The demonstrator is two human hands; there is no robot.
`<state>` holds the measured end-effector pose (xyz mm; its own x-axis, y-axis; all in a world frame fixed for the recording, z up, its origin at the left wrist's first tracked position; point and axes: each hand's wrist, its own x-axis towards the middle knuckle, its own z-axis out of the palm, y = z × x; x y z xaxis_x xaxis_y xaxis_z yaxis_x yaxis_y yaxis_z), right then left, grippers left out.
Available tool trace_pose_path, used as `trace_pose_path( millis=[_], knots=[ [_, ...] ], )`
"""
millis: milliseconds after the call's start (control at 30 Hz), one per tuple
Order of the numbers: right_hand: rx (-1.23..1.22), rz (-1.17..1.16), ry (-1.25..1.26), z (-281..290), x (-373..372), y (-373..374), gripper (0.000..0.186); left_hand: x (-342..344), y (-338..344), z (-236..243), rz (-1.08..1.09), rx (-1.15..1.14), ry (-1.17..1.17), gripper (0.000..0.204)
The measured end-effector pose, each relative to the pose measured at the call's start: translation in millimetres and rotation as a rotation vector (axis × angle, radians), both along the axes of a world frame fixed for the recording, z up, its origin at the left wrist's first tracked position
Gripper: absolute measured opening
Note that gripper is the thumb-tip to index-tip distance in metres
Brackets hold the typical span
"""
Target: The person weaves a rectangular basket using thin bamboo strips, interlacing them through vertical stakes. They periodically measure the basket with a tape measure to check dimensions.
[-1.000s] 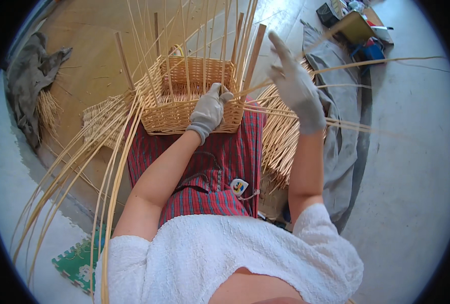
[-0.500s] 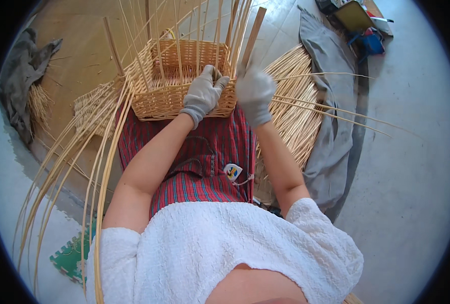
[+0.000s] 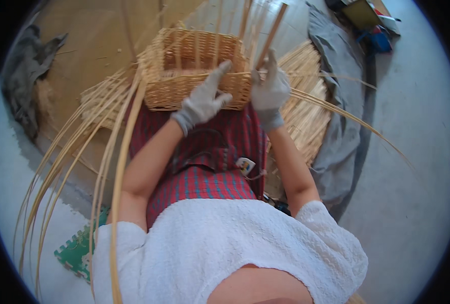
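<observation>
A rectangular wicker basket (image 3: 197, 92) with upright stakes (image 3: 217, 43) rests across my lap, its near side facing me. My left hand (image 3: 204, 99), in a grey-white glove, lies against the near wall with fingers stretched and thumb apart; nothing is in it. At the basket's near right corner my gloved right hand (image 3: 271, 90) is raised with fingers apart, beside the foot of a flat wooden corner post (image 3: 272, 36). Whether its fingers touch the post I cannot tell. Long loose weaving strands (image 3: 346, 111) stretch out to the right, past the right hand.
Long bent canes (image 3: 57, 167) fan out from the basket's left corner toward me. A bundle of canes (image 3: 306, 121) lies on grey cloth (image 3: 331, 157) at right. Dark cloth (image 3: 29, 71) lies at far left, a green foam mat (image 3: 78, 253) below. A blue item (image 3: 379, 40) sits at upper right.
The basket has shifted slightly right and away from me. My left hand's fingers have spread and lifted off the rim. My right hand has gone from a blurred fist to extended fingers.
</observation>
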<state>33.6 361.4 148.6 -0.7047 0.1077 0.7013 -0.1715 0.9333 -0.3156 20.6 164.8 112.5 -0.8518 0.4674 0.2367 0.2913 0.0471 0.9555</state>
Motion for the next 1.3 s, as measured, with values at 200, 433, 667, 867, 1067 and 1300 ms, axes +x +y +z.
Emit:
trace_pose_path(
  millis=[200, 433, 667, 867, 1067, 1300],
  knots=[
    [0.182, 0.044, -0.16, -10, 43, -38, 0.046, 57, -161, -50, 0.807, 0.657, -0.532, 0.018],
    [-0.228, 1.177, -0.495, 16, 74, -189, 0.032, 80, -184, -27, 0.967, 0.013, -0.048, 0.018],
    [0.248, 1.447, -0.494, 37, 96, -239, 0.034, 84, -157, 53, 0.732, 0.189, -0.41, 0.038],
    [0.126, 1.35, -0.65, 71, 99, -175, 0.026, 55, -161, 83, 0.438, 0.209, 0.192, 0.035],
    [-1.72, 1.212, -0.567, -26, -38, -32, 0.034, 57, -206, 40, 0.383, 0.391, -0.013, 0.028],
    [-0.921, 0.71, -0.548, 12, -26, -41, 0.027, 47, -106, 11, 0.965, 0.138, -0.009, 0.053]
  ],
)
